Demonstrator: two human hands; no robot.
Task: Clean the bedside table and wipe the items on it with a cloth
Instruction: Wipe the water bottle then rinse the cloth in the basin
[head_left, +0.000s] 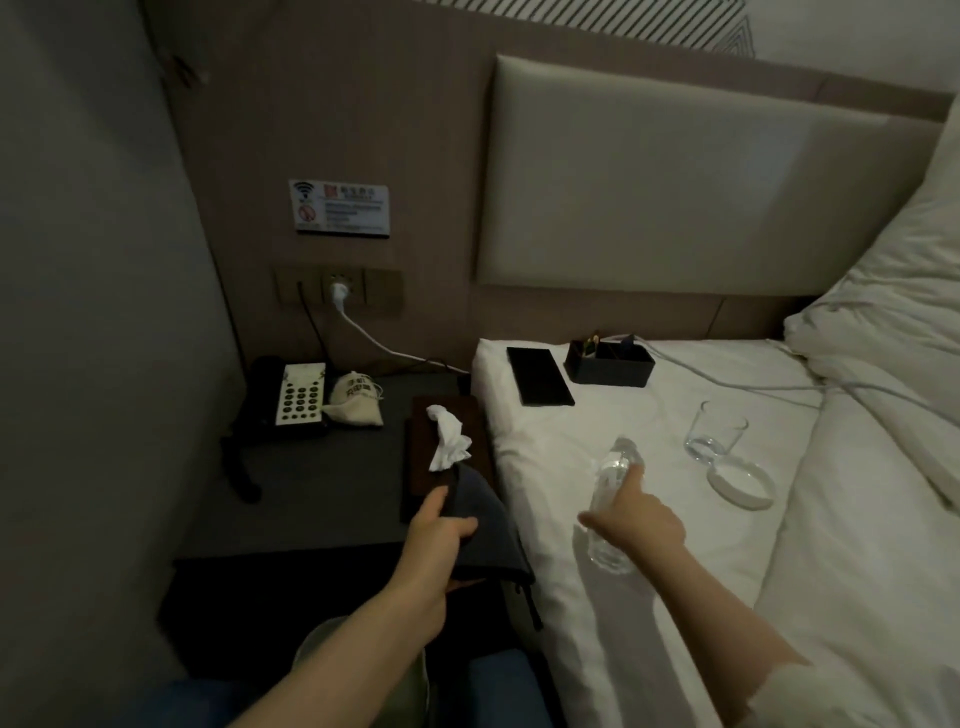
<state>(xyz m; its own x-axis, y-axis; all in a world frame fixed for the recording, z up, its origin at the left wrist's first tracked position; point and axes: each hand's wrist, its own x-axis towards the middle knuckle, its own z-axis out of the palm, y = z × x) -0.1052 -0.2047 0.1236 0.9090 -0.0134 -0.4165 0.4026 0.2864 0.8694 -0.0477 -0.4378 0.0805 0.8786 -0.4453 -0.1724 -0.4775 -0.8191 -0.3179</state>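
My left hand grips a dark grey cloth at the right front edge of the dark bedside table. Just beyond it stands a brown tissue box with a white tissue sticking up. My right hand holds a clear plastic water bottle lying on the white bed sheet, thumb and forefinger spread along it. A black telephone with a white keypad and a small cloth pouch sit at the table's back left.
On the bed lie a black phone, a black organiser box, a tipped glass, a round glass ashtray and a white cable. A charger is plugged into the wall socket. White pillows are piled at the right.
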